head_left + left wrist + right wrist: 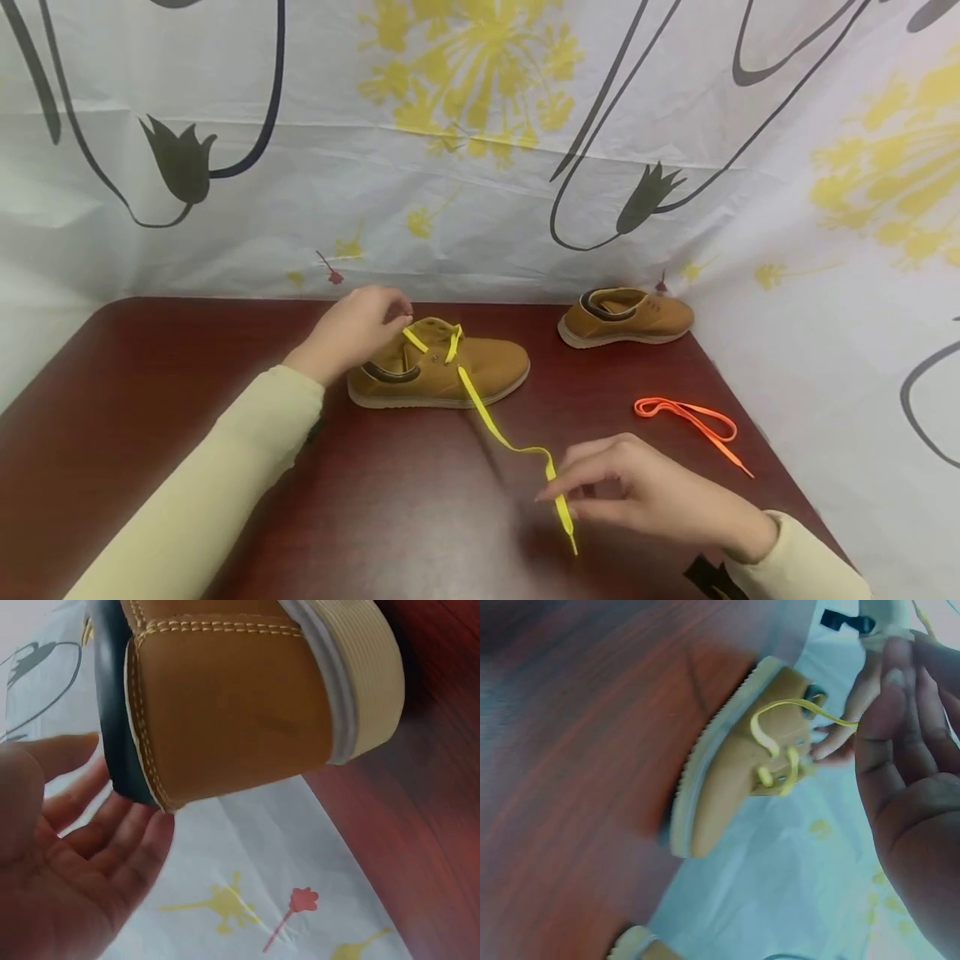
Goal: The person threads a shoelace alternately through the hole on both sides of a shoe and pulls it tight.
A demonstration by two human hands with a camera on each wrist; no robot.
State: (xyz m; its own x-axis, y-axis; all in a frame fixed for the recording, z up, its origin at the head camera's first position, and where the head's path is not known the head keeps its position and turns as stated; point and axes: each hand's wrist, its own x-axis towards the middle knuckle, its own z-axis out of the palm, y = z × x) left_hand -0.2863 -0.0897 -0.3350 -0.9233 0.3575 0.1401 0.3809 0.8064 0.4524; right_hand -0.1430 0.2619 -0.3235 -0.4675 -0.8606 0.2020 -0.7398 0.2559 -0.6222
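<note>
A tan shoe stands on the table, toe pointing right, with a yellow shoelace threaded through some of its eyelets. My left hand arches over the shoe's opening and pinches one end of the lace there. In the left wrist view, the shoe's heel hides that lace end and part of the fingers. Nearer the front, my right hand pinches the other end between thumb and fingers, its tip hanging below them. This length runs slack to the shoe. The right wrist view shows the lace leading to the right hand.
A second tan shoe, without a lace, stands at the back right. In front of it lies a folded orange shoelace. The dark red table meets a patterned white cloth behind and on the right.
</note>
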